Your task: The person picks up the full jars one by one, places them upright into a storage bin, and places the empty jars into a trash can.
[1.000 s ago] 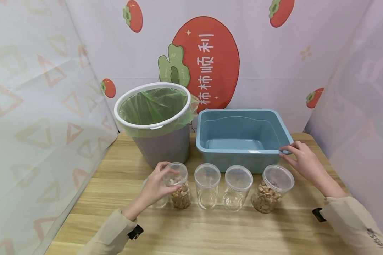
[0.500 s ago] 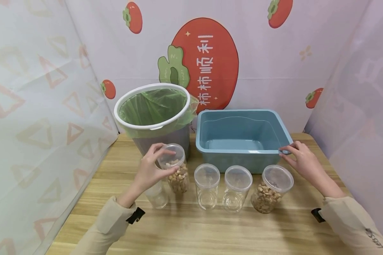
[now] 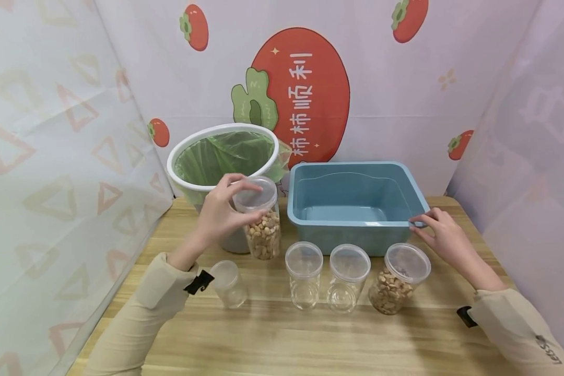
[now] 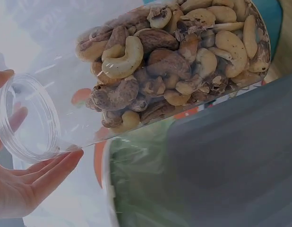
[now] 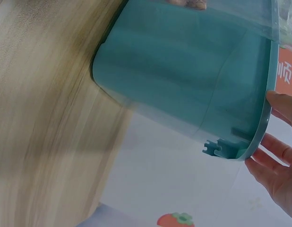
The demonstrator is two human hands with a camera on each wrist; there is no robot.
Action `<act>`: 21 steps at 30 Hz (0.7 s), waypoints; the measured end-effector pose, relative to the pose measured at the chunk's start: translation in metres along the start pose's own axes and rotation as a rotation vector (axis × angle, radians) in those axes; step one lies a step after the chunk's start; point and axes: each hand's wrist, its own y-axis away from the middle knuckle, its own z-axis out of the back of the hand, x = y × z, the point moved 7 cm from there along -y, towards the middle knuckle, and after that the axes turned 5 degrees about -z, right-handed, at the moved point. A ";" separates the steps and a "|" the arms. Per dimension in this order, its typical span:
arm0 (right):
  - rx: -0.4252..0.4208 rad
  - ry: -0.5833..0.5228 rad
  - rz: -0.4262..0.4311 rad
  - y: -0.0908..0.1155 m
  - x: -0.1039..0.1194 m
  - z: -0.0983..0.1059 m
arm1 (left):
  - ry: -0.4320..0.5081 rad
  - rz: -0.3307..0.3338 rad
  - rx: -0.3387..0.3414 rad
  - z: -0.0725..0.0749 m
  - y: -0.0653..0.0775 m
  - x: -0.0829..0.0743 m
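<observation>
My left hand (image 3: 218,211) grips the lidded top of a clear jar of cashews (image 3: 264,235), thumb and fingers on either side. The jar is raised in front of the waste bin (image 3: 244,127). In the left wrist view the cashews (image 4: 174,61) fill the far part of the jar, and the hand (image 4: 37,184) surrounds the lid end. My right hand (image 3: 444,232) pinches the front right corner of the blue basin's rim (image 3: 348,238). Seen from the right wrist, that hand (image 5: 278,175) has thumb and fingers on opposite sides of the basin's edge (image 5: 266,118).
Along the table (image 3: 272,344) stand a clear jar (image 3: 232,292) at left, two clear jars (image 3: 304,287) mid-row, and a second lidded jar of nuts (image 3: 391,292) before the basin. A green bag (image 3: 225,154) lines the bin. Printed cloth (image 3: 380,89) hangs behind.
My left hand has lifted the jar of cashews from the row up toward the bin, uncovering the clear jar at left. The right hand stays on the basin's rim.
</observation>
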 end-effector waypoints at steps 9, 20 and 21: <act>0.002 0.000 -0.003 -0.001 0.000 0.000 | 0.058 0.042 0.023 0.004 -0.047 -0.009; 0.014 0.002 -0.031 -0.002 0.001 0.002 | 0.085 0.169 0.121 -0.023 -0.097 -0.004; 0.013 0.002 -0.031 -0.002 0.001 0.002 | 0.083 0.173 0.128 -0.027 -0.101 -0.003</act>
